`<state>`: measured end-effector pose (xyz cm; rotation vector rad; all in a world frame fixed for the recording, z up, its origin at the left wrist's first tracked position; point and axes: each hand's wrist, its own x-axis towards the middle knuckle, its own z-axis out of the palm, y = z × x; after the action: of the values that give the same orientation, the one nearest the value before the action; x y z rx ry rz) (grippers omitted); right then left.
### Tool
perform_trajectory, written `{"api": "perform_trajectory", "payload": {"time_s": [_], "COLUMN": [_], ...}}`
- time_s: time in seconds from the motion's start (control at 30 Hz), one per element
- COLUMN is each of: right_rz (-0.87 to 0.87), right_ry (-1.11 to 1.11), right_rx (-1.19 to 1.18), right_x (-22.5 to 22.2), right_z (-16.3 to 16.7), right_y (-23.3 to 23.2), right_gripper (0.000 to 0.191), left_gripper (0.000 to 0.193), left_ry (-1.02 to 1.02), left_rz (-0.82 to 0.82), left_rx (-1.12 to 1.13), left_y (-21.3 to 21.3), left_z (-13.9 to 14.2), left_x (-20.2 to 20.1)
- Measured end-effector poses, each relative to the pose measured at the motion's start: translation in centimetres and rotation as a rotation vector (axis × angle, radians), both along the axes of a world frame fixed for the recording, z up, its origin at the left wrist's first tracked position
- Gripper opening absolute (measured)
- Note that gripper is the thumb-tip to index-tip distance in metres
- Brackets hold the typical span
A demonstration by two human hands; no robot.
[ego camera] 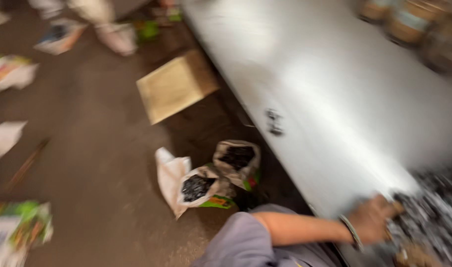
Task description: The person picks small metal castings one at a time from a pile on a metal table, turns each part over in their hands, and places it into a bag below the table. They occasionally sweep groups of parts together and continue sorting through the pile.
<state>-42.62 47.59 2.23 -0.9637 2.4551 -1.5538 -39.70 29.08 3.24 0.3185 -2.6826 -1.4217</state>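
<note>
The view is blurred by motion. My left hand (373, 220), with a metal bangle on the wrist and a grey sleeve above the elbow, reaches onto the edge of a shiny metal table (334, 99). Its fingers rest against a heap of small dark and silvery pieces (433, 212) at the table's near right corner. Whether the fingers hold any pieces is too smeared to tell. A brownish blur (413, 254) low in the heap may be my right hand; its shape is unclear.
Two open sacks of dark pieces (196, 188) (237, 157) stand on the brown floor beside the table. A cardboard box (176, 86) lies further off. Printed bags and papers (16, 227) are scattered at left. Another person's feet (114, 34) are at the top. Round jars (408, 22) sit on the table's far end.
</note>
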Motion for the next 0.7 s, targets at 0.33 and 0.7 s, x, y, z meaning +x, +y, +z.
{"api": "perform_trajectory", "payload": {"time_s": [0.33, 0.7], "right_rz": [-0.319, -0.342], "right_ry": [-1.017, -1.148], "right_rx": [-1.091, -1.148], "right_x": [3.2, 4.2], "right_z": [-4.6, -5.2], "right_y": [2.6, 1.3], "right_gripper": [0.035, 0.029], "left_gripper": [0.054, 0.037], "left_ry": [0.050, -0.067], "left_rz": [0.146, -0.159], "left_rx": [0.152, 1.054], "left_y": [-4.3, -2.7], "left_z": [3.1, -2.9], "left_x": [3.4, 2.6]}}
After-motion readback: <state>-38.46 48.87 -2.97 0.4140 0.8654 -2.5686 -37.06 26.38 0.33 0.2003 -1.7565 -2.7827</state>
